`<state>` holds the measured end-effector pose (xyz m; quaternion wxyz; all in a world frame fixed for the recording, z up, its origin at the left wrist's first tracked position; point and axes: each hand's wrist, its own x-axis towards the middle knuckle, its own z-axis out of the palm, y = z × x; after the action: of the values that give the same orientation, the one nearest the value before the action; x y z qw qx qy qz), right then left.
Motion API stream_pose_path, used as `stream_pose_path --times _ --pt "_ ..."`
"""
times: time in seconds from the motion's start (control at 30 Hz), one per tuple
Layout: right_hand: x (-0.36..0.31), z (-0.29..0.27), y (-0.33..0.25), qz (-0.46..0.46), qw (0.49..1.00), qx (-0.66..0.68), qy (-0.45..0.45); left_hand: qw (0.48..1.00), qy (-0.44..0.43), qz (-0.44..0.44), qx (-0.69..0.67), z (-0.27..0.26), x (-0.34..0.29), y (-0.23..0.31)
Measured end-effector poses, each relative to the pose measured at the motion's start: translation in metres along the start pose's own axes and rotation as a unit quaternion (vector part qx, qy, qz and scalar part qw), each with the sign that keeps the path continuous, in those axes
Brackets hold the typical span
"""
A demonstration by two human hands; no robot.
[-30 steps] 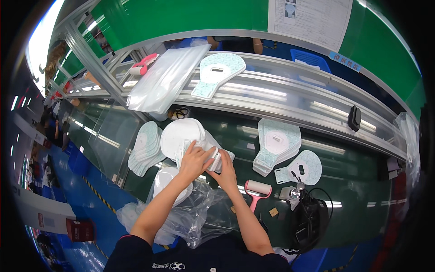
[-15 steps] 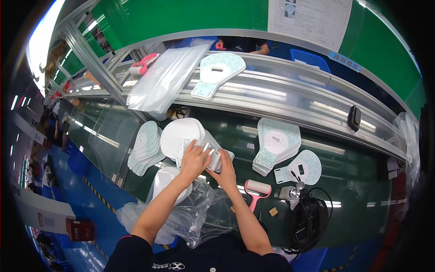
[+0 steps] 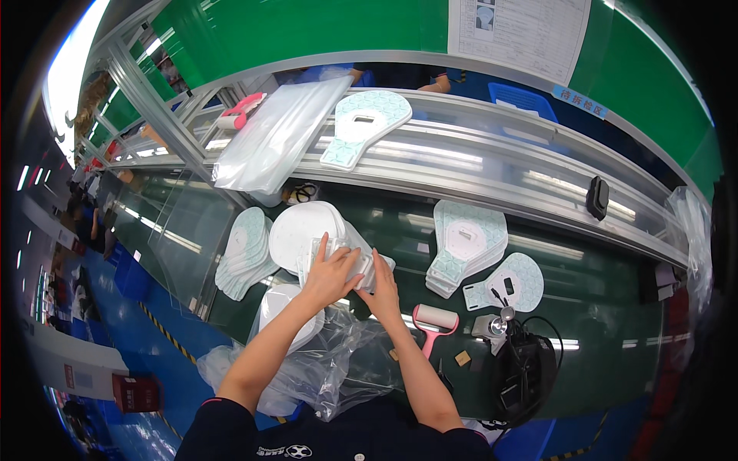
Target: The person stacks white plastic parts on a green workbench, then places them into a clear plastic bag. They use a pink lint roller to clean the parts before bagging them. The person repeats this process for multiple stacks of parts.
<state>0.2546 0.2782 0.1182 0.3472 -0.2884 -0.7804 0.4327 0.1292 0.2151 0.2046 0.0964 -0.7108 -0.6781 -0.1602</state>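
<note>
A stack of white paddle-shaped panels point(image 3: 300, 230) lies on the dark green table in front of me. At its narrow near end, my left hand point(image 3: 332, 278) lies over the white panel ends with fingers bent around them. My right hand point(image 3: 381, 295) grips the same ends from the right, thumb toward the left hand. How many panels the hands hold is hidden. Closer to me, another white panel point(image 3: 286, 311) rests partly under crumpled clear plastic point(image 3: 338, 357). Left of the stack sits a pile of pale green patterned panels point(image 3: 244, 253).
More patterned panels point(image 3: 469, 230) are piled to the right, beside a single one point(image 3: 515, 280). A pink-handled lint roller point(image 3: 435, 319) and a black device with cables point(image 3: 526, 376) lie nearer. Clear bags point(image 3: 280, 138) and a patterned panel point(image 3: 367, 123) rest on the metal ledge.
The view has shifted slightly. Both hands stay at the panel ends, their fingers moved a little. Beyond the ledge, another person's hand has moved.
</note>
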Motion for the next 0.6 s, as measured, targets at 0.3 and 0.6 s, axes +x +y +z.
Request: stream_pose_path --times 0.3,0.6 --pt "-0.001 0.000 0.000 0.006 1.000 -0.006 -0.002 0.999 0.014 -0.007 0.032 0.008 0.000 0.001" --pt "-0.001 -0.002 -0.002 0.005 1.000 -0.012 -0.003 0.982 0.073 0.021 0.173 0.001 0.004 0.001"
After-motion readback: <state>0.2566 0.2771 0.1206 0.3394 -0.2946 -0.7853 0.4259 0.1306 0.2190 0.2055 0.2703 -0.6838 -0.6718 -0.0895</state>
